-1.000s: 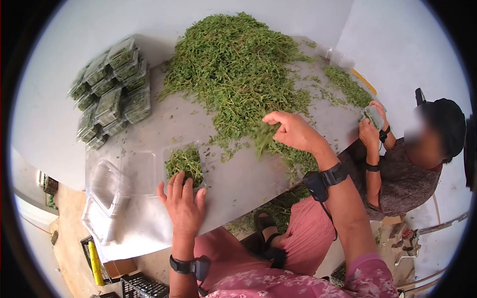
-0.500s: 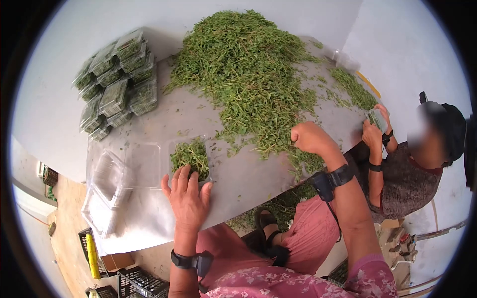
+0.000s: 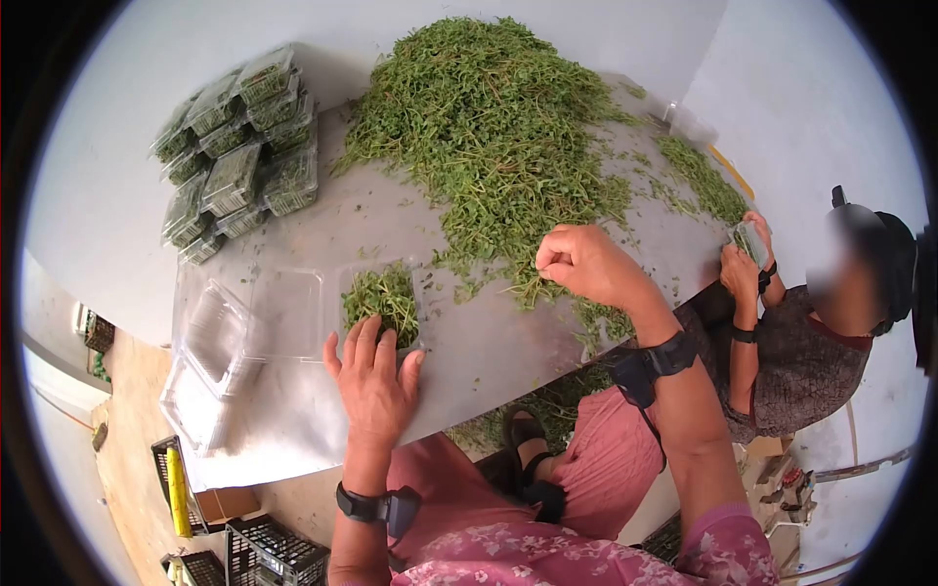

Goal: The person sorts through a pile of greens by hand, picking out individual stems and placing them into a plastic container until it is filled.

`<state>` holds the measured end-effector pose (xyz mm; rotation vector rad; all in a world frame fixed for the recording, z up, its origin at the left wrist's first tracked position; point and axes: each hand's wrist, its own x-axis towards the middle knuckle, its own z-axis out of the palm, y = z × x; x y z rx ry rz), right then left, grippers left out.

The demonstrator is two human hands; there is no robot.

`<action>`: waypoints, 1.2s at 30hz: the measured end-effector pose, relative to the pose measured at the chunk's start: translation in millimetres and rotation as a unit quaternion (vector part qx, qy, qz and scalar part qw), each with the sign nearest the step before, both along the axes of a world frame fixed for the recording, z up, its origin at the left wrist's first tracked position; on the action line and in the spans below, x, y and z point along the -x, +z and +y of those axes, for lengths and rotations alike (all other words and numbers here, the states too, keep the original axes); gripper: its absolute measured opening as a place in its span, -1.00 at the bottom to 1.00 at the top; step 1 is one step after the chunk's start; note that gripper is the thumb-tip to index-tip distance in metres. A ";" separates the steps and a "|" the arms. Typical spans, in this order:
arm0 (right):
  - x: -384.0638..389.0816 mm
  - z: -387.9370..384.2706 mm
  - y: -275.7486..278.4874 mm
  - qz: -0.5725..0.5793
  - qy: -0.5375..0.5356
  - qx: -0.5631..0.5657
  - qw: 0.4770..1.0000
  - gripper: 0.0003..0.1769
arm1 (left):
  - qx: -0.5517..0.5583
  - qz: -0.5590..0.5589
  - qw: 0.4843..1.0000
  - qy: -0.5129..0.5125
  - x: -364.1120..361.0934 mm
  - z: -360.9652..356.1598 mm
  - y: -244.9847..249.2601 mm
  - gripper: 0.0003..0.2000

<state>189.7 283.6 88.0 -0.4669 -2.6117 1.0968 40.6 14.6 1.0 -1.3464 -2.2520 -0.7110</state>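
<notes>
My left hand point(image 3: 376, 386) lies at the near edge of an open clear plastic clamshell box point(image 3: 418, 337), its fingers stretched out and resting on the leafy green sprigs point(image 3: 381, 296) inside. The box's hinged lid point(image 3: 283, 313) lies flat to the left. My right hand point(image 3: 591, 264) is closed in a pinch above the front of a big heap of green sprigs point(image 3: 489, 127). Whatever is between its fingertips is too small to make out.
Filled clamshell boxes point(image 3: 234, 176) are stacked at the back left. Nested clear boxes point(image 3: 210, 361) stand at the table's left edge. A co-worker point(image 3: 796, 361) at the right holds a clear box point(image 3: 750, 241). Black crates point(image 3: 278, 557) sit on the floor.
My right hand has moved left and turned so that its pinched fingertips show. My left hand stays on the sprigs in the box. The view has shifted slightly.
</notes>
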 end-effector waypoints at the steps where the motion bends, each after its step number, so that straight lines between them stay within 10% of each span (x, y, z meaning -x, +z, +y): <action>1: -0.4 2.3 -3.3 0.011 -0.016 -0.064 0.998 -0.95 | 0.002 0.002 1.000 0.000 0.6 0.3 -0.6 -0.62; 6: 0.5 5.4 1.5 0.085 -0.113 -0.228 0.963 -0.99 | 0.006 0.005 1.000 0.000 1.7 0.1 0.0 -0.61; 18: -2.1 7.1 -40.9 -0.208 0.018 -0.289 0.934 -0.95 | -0.001 -0.001 1.000 0.001 0.8 -0.2 0.9 -0.63; 30: -0.7 -1.4 -36.6 -0.208 0.015 -0.265 0.942 -0.93 | -0.013 -0.002 1.000 0.000 0.5 -0.2 0.4 -0.64; 36: -8.6 2.9 -5.9 -0.076 0.047 -0.071 0.993 -0.92 | -0.021 -0.001 1.000 0.000 1.4 -0.1 -0.8 -0.64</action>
